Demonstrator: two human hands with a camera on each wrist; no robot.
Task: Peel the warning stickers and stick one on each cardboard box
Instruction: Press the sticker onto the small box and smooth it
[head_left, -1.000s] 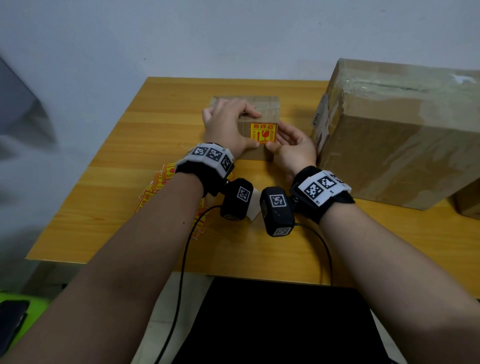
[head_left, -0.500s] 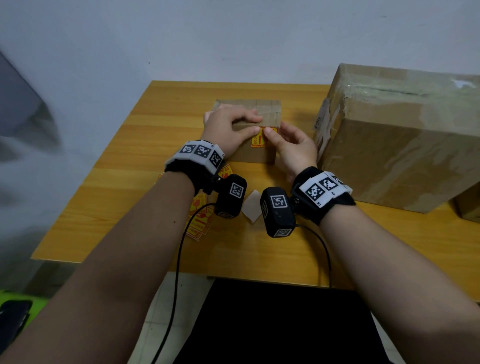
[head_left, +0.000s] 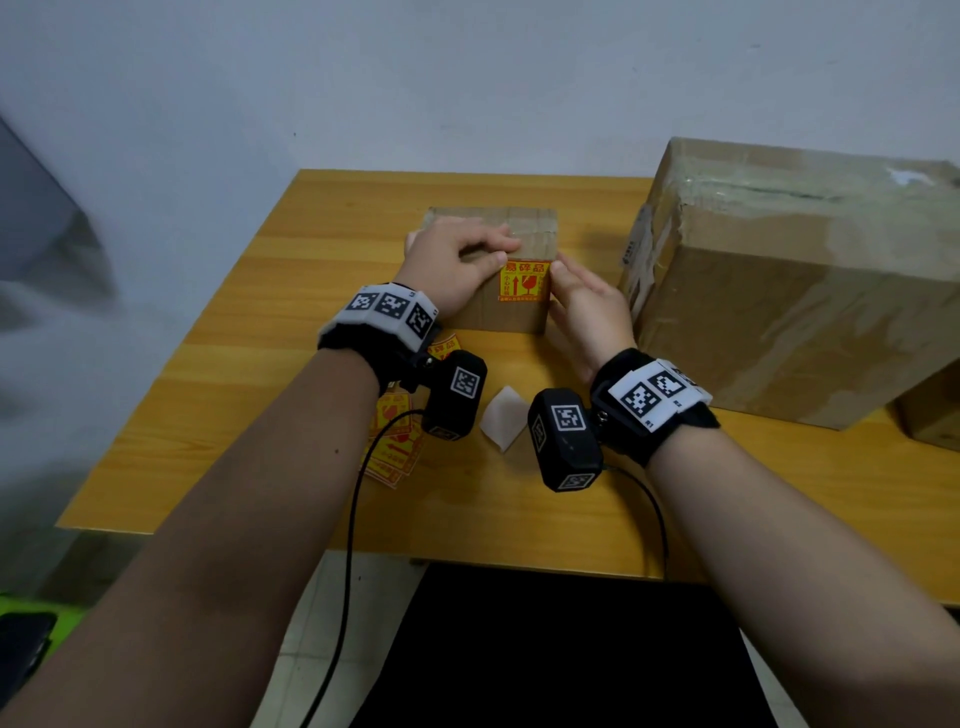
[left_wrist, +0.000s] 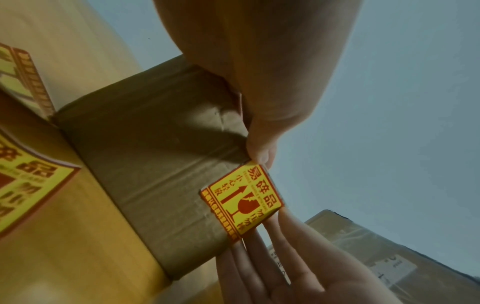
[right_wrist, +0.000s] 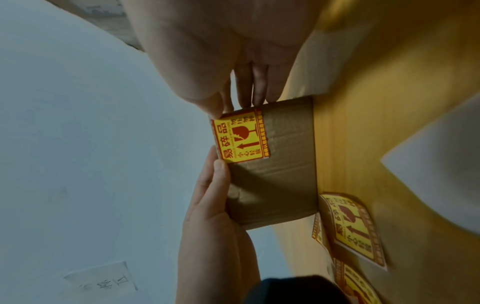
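Observation:
A small cardboard box (head_left: 514, 317) stands mid-table with a yellow and red warning sticker (head_left: 524, 280) flat on the upper right of its front face. My left hand (head_left: 452, 260) lies over the box's top and left side and grips it. Its thumb tip touches the sticker's (left_wrist: 241, 201) upper left corner. My right hand (head_left: 582, 296) is at the box's right side with straight fingers. Their tips touch the sticker's (right_wrist: 241, 137) right edge. A large taped cardboard box (head_left: 789, 291) stands to the right; no sticker shows on it.
Several loose warning stickers (head_left: 395, 441) lie on the wooden table (head_left: 249, 364) under my left wrist. A peeled white backing paper (head_left: 501, 415) lies between my wrists. Part of another cardboard box (head_left: 930, 415) shows at the far right edge.
Half a second ago my right fingers lay across the sticker and hid most of it. They have slid off to its right edge, so the whole sticker shows. My left hand stayed on the box.

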